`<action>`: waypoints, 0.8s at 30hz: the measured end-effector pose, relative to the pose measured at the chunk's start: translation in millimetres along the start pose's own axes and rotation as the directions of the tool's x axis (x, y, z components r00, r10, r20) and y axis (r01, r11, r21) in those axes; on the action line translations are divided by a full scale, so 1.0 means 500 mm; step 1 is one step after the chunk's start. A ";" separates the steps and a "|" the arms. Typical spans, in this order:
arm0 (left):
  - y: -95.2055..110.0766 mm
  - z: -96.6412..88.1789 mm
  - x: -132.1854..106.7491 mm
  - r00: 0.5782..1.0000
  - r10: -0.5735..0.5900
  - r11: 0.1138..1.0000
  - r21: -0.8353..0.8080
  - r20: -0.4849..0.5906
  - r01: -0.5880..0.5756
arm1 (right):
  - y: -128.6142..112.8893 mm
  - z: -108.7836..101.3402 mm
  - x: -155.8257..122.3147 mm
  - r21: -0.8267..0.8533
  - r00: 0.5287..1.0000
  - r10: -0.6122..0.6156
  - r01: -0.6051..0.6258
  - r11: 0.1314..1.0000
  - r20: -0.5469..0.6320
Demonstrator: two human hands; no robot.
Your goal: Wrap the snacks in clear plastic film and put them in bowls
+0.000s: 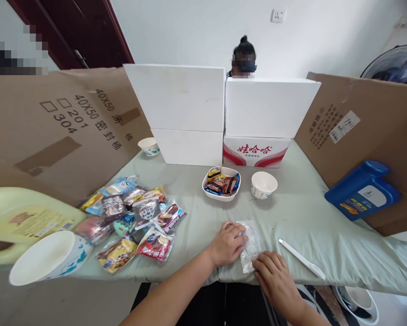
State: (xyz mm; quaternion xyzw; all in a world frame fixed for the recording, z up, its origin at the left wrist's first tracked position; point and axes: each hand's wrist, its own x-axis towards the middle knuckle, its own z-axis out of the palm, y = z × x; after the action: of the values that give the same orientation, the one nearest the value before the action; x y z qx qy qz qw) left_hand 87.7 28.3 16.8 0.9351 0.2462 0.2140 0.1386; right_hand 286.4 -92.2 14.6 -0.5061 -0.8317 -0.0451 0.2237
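On the cloth-covered table (305,194), white boxes (187,108) stand beyond the clear packet (251,246). The left hand (227,244), fingers bent, touches its left edge, the right hand (275,277) its lower right; any grip cannot be told. A white tool (301,258) lies to its right.

Packet (251,252) on table (189,183), tool (301,258) right, snacks (146,212) left, dish (220,197) and bowl (263,186) behind, boxes (181,99) farther back
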 end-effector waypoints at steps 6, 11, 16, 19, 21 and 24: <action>-0.003 0.003 -0.004 1.000 0.004 1.000 -0.015 -0.012 -0.005 | -0.017 0.013 -0.011 0.086 0.996 -0.075 0.079 0.993 -0.048; -0.002 -0.001 -0.002 1.000 0.005 0.996 -0.089 0.016 -0.004 | 0.001 -0.016 0.025 0.247 0.989 -0.101 0.071 0.966 0.112; -0.007 0.003 -0.004 0.998 -0.051 0.979 -0.198 -0.028 0.044 | 0.039 -0.015 0.096 0.136 0.923 0.276 -0.320 0.938 0.266; -0.013 0.007 -0.007 0.994 -0.086 0.966 -0.249 -0.067 0.067 | 0.063 0.015 0.137 -0.006 0.866 0.428 -0.441 0.897 0.258; -0.016 0.008 -0.008 0.993 -0.087 0.963 -0.264 -0.078 0.063 | 0.072 0.038 0.157 -0.054 0.851 0.463 -0.465 0.884 0.249; -0.018 0.006 -0.008 0.995 -0.075 0.960 -0.276 -0.072 0.053 | 0.073 0.064 0.171 -0.126 0.835 0.497 -0.481 0.867 0.236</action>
State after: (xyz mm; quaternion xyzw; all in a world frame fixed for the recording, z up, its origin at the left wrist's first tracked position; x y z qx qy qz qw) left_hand 82.6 33.3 9.6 0.8891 0.2499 0.2793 0.2629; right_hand 274.4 5.6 16.0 -0.7099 -0.6949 0.0553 0.1008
